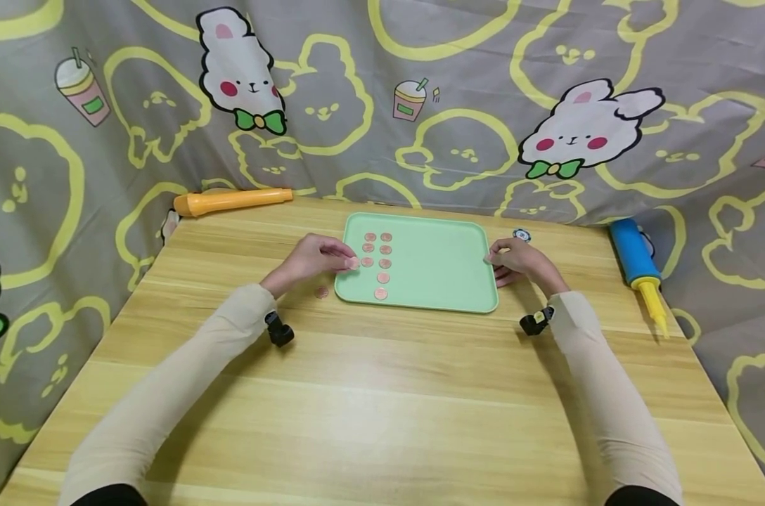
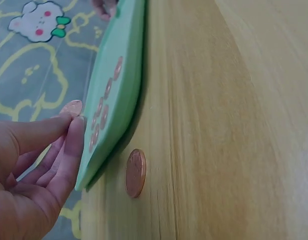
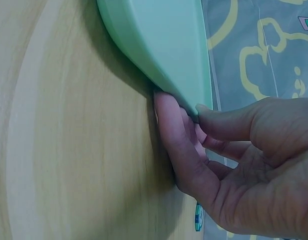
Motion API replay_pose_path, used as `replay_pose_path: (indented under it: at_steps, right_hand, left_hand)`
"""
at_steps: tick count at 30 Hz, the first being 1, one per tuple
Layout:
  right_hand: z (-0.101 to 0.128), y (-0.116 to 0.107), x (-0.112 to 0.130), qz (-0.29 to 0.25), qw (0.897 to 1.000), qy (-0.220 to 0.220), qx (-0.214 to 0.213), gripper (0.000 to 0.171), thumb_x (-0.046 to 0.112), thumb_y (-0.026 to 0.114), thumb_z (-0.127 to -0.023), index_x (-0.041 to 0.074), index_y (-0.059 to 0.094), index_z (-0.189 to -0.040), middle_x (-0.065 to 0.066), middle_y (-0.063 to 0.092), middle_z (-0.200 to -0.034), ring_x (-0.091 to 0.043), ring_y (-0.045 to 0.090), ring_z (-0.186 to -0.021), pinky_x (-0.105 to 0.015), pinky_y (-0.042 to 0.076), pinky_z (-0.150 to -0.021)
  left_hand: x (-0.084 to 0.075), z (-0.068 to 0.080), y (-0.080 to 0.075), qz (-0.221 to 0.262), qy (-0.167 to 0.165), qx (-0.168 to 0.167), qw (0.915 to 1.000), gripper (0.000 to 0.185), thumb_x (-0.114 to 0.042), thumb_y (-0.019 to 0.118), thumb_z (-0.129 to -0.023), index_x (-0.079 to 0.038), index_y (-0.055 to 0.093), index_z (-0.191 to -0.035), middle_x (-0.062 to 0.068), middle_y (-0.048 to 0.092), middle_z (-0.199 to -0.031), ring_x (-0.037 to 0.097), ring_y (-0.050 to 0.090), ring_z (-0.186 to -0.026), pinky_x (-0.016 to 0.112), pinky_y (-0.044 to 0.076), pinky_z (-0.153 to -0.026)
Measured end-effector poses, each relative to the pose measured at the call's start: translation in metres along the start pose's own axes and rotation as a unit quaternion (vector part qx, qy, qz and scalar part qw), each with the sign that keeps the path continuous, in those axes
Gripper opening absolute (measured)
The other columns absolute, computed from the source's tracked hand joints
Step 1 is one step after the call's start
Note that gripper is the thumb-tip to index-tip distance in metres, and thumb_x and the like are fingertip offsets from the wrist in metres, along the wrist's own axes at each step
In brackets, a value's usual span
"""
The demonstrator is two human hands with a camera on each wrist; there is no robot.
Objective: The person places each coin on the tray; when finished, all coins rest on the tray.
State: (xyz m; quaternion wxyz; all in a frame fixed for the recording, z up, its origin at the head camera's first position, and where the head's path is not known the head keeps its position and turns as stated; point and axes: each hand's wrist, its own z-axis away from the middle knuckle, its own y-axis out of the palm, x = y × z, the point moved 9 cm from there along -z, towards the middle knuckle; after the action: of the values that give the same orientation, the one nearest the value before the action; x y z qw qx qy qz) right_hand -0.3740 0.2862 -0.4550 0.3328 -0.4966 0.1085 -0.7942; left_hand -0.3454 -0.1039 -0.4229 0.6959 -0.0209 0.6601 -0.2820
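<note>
Pinched between thumb and fingertips of the left hand [image 1: 311, 258]: a single copper coin [image 2: 72, 107], held just over the left rim of the mint-green tray [image 1: 446, 267], beside two short columns of like coins [image 1: 376, 256] laid flat in the tray's left part. Left grip narrow, closed on the coin's edge only, remaining fingers loosely curled beneath. Right hand [image 1: 515, 261] at the tray's right rim, thumb on top and fingers tucked under the lip, closed on it in a light clamp seen plainly from the right wrist view. One more coin [image 1: 322, 292] flat on the wooden surface [image 1: 382, 393], just off the tray's near-left corner and apart from it. Likely handling: small, light, rigid and smooth, so prone to slipping or rolling; best taken by the rim with two fingertips, or slid to an edge when lying flat. No long axis on a disc; the held one tilted, face seemingly turned toward the tray, though hard to tell exactly at this size. Tray itself stiff, light plastic, long axis running left to right across the surface. Further off: orange pump [image 1: 230, 202] at back left, blue and yellow pump [image 1: 638, 270] at right, small round token [image 1: 521, 235] behind the tray.
</note>
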Motion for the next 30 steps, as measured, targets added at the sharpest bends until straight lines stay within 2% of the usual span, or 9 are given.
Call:
replay_pose_path:
  at_steps: [3,7,13,16,20,30]
  right_hand:
    - [-0.001,0.000,0.000,0.000,1.000,0.000,-0.001,0.023,0.012,0.051,-0.111,-0.006,0.052,-0.124,-0.011,0.064,-0.091,-0.016,0.066,-0.075,-0.034,0.065,-0.073]
    - [0.001,0.001,0.001,-0.001,1.000,0.002,0.003,0.026,0.013,0.052,-0.111,-0.007,0.051,-0.127,-0.011,0.062,-0.094,-0.017,0.066,-0.076,-0.035,0.065,-0.073]
    - [0.003,0.002,0.002,0.000,1.000,-0.001,0.000,0.026,0.013,0.052,-0.111,-0.007,0.051,-0.127,-0.012,0.061,-0.094,-0.017,0.066,-0.076,-0.035,0.065,-0.073]
    - [0.003,0.000,0.002,0.000,1.000,-0.003,-0.002,0.026,0.013,0.052,-0.111,-0.007,0.051,-0.127,-0.012,0.061,-0.095,-0.017,0.066,-0.076,-0.035,0.065,-0.073]
    - [0.003,-0.001,0.002,0.000,1.000,-0.003,-0.005,0.025,0.013,0.052,-0.111,-0.007,0.051,-0.126,-0.012,0.062,-0.095,-0.017,0.067,-0.075,-0.035,0.065,-0.073]
    - [0.003,0.000,0.004,-0.004,1.000,-0.005,0.000,0.026,0.014,0.053,-0.111,-0.007,0.049,-0.126,-0.011,0.061,-0.094,-0.017,0.065,-0.076,-0.036,0.065,-0.073]
  left_hand:
    - [-0.004,-0.002,0.006,-0.025,0.016,0.008,0.9995,0.020,-0.008,0.075,-0.097,0.001,0.076,-0.115,0.015,0.076,-0.102,0.030,0.076,-0.090,0.036,0.062,-0.084]
    - [-0.006,-0.005,0.014,-0.046,0.019,0.009,0.9987,0.018,-0.004,0.073,-0.098,0.001,0.076,-0.115,0.016,0.075,-0.100,0.030,0.076,-0.086,0.037,0.062,-0.081]
    - [-0.004,-0.008,0.023,-0.063,0.024,0.002,0.9977,0.014,-0.002,0.072,-0.098,0.002,0.077,-0.110,0.016,0.075,-0.096,0.023,0.074,-0.076,0.028,0.061,-0.072]
    - [-0.007,-0.009,0.025,-0.083,0.033,-0.003,0.9960,0.013,-0.003,0.073,-0.098,0.002,0.078,-0.108,0.016,0.076,-0.099,0.021,0.071,-0.078,0.024,0.057,-0.069]
    - [-0.011,-0.008,0.026,-0.103,0.045,-0.008,0.9936,0.013,-0.003,0.073,-0.097,0.002,0.078,-0.108,0.016,0.076,-0.102,0.020,0.067,-0.084,0.023,0.053,-0.071]
    - [-0.008,-0.009,0.031,-0.120,0.043,-0.006,0.9917,0.012,-0.005,0.076,-0.095,0.000,0.077,-0.106,0.011,0.072,-0.097,0.022,0.064,-0.088,0.027,0.052,-0.079]
